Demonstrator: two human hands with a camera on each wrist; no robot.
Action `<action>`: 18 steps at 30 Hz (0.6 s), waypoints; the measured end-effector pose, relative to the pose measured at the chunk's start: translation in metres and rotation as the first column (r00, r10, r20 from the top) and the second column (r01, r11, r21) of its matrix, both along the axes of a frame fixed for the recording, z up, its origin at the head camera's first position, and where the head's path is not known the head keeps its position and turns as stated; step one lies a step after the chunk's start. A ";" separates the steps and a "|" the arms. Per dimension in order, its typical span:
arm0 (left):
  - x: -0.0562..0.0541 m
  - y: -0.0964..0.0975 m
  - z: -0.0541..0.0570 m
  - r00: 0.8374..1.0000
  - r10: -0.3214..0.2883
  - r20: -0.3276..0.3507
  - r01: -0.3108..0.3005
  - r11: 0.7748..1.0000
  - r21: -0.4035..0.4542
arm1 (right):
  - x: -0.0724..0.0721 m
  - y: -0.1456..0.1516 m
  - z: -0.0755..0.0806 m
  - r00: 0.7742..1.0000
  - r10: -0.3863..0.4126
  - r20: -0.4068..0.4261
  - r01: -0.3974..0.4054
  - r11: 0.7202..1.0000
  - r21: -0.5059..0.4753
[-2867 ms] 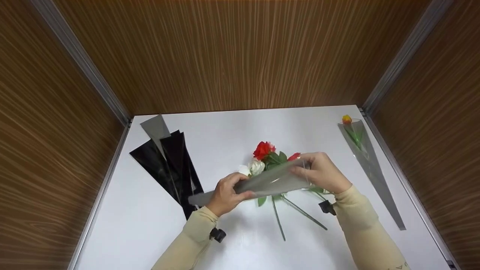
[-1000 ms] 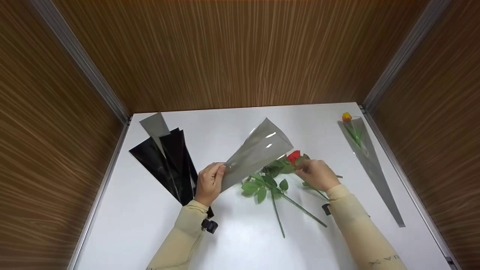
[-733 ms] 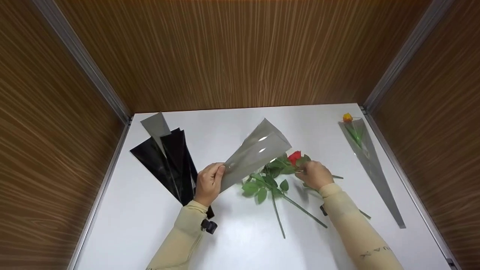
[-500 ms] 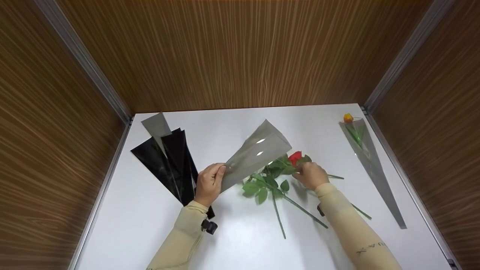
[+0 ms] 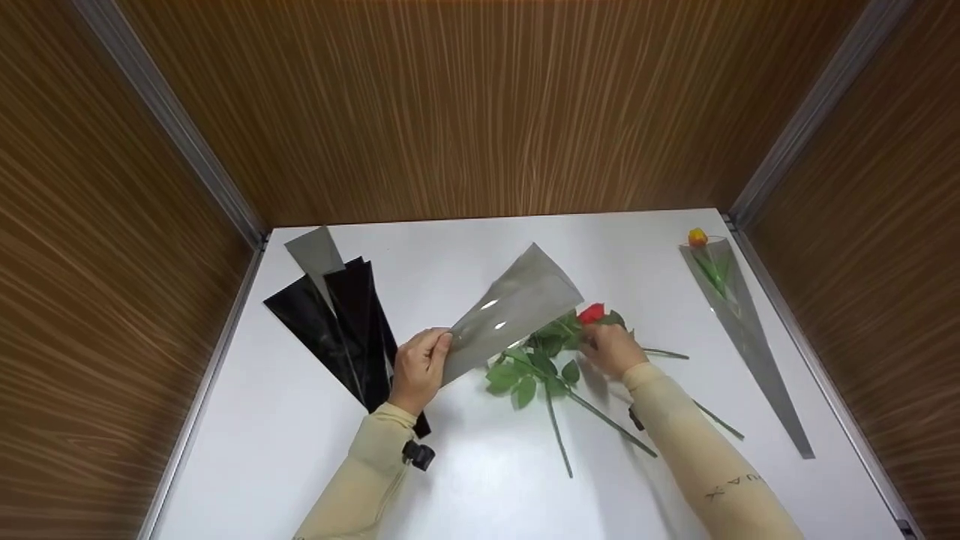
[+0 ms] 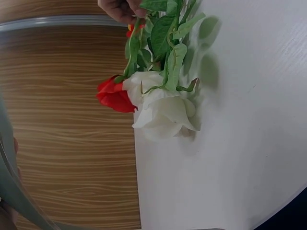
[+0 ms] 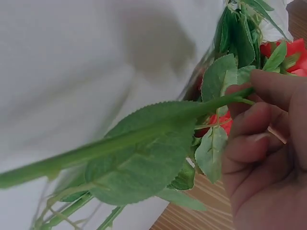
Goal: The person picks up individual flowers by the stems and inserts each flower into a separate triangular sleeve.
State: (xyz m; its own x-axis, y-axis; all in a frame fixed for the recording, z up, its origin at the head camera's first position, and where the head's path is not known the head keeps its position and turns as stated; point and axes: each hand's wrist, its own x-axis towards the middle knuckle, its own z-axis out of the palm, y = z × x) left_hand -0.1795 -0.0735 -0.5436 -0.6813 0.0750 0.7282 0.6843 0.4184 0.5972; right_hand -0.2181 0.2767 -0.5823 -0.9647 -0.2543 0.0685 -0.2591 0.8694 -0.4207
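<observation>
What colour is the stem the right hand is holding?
Green; the stem shows best in the right wrist view.

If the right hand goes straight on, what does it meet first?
Probably the red rose, just beyond the right hand in the head view, with green leaves alongside; whether hand and rose already touch is unclear.

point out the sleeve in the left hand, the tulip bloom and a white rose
Held sleeve [image 5: 512, 311]: head view, middle of its clear grey film.
Tulip bloom [image 5: 697, 238]: head view, its petals.
White rose [image 6: 165, 115]: left wrist view, its petals.
</observation>
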 end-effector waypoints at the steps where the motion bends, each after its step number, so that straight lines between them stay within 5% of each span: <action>1: 0.000 0.000 0.000 1.000 0.002 0.001 -0.002 1.000 0.000 | 0.000 0.000 0.001 1.000 0.006 -0.007 -0.006 1.000 -0.008; 12: 0.000 0.000 0.003 1.000 0.009 0.019 -0.009 1.000 0.002 | 0.005 0.008 0.029 1.000 -0.017 -0.009 0.016 0.994 -0.111; 18: -0.001 -0.002 0.003 1.000 0.013 -0.002 -0.013 1.000 0.014 | 0.010 0.013 0.056 0.989 -0.052 -0.136 0.029 0.986 -0.167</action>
State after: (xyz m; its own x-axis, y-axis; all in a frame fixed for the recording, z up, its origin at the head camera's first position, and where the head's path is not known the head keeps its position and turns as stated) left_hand -0.1805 -0.0758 -0.5407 -0.6806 0.0560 0.7305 0.6803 0.4184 0.6018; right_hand -0.2084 0.2893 -0.5266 -0.9520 -0.1897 0.2402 -0.2913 0.8023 -0.5209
